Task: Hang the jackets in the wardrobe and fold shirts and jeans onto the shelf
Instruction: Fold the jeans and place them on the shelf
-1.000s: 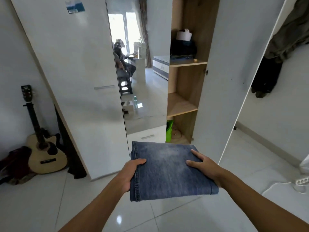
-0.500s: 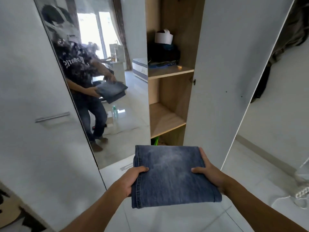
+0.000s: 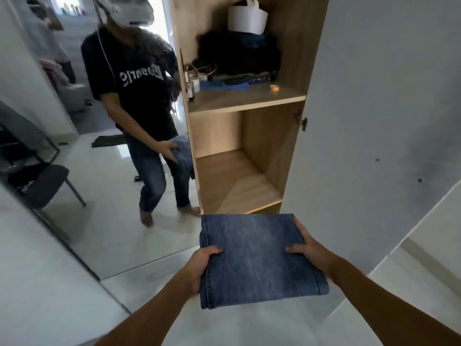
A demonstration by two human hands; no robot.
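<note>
A folded pair of blue jeans (image 3: 257, 258) is held flat in front of me, just below the front edge of the bare wooden lower shelf (image 3: 237, 186) of the wardrobe. My left hand (image 3: 199, 268) grips the jeans' left edge, thumb on top. My right hand (image 3: 309, 250) grips the right edge the same way, thumb across the denim. The upper shelf (image 3: 249, 101) carries dark folded clothes and a white paper-like object.
The open white wardrobe door (image 3: 374, 121) stands close on the right. A mirror door (image 3: 112, 146) on the left reflects a person holding the jeans and a dark chair. White tiled floor lies below.
I have moved closer to the wardrobe; the shelves now fill the view and the jeans sit right below the lower shelf. Both hands keep their grip.
</note>
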